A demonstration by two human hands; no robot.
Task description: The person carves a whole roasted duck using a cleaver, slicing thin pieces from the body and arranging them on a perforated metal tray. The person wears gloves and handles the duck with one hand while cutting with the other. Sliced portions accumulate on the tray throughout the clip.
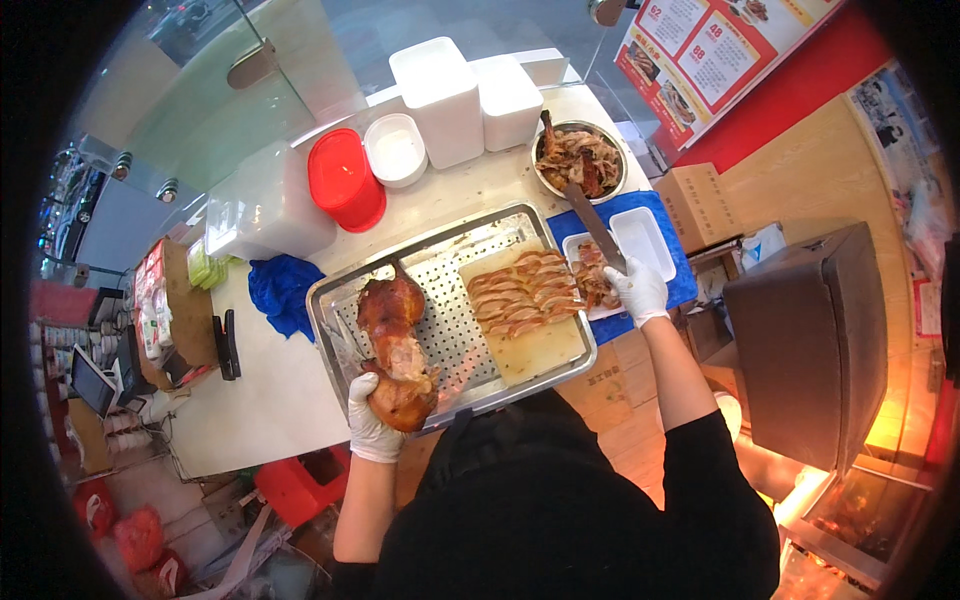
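My left hand (377,420), in a white glove, grips the near end of a browned roast duck (390,307). The duck lies lengthwise on the left of a perforated metal tray (442,266), with pale flesh bared along its middle. My gloved right hand (637,289) holds a long-bladed knife (594,221) by its handle, the blade pointing away from me. Below the blade, a white plastic container (570,244) holds cut meat (592,279). Rows of sliced duck (521,292) lie on a pale cutting board (534,360) inside the metal tray.
A bowl (623,166) of carved duck pieces stands behind the knife. A second white container (645,238) sits on a blue cloth (609,330). A red-lidded tub (345,176) and white plastic boxes (437,97) line the back. Another blue cloth (285,292) lies left.
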